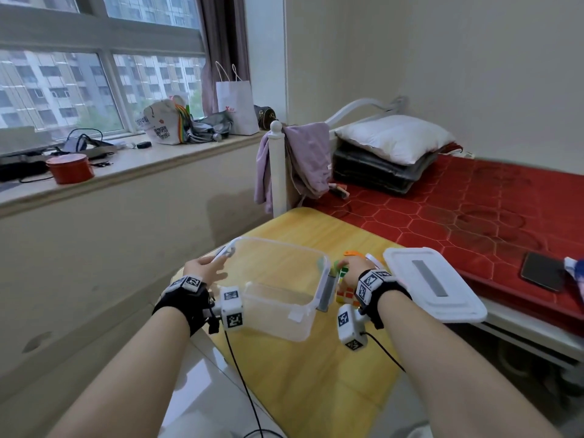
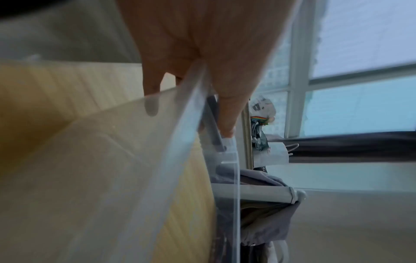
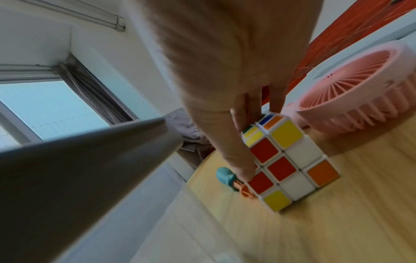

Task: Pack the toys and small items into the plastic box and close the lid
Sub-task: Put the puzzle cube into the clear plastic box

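Left hand (image 1: 202,267) gripping clear box (image 1: 278,298), right hand (image 1: 350,273) on cube (image 1: 344,294)

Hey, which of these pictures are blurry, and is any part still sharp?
Head view: mostly sharp, edges bowed by the wide lens. Left wrist view: plastic box wall and left hand smeared and soft. Right wrist view: right hand blurred, Rubik's cube fairly crisp.

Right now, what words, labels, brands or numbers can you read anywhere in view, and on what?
White paper bag: red print beginning with "X"; the rest is too small to read.
White pouch on the windowsill: dark characters, too blurred to read.
Wrist bands: black-and-white square code markers, no words.
Plastic box, lid, puzzle cube: no text.
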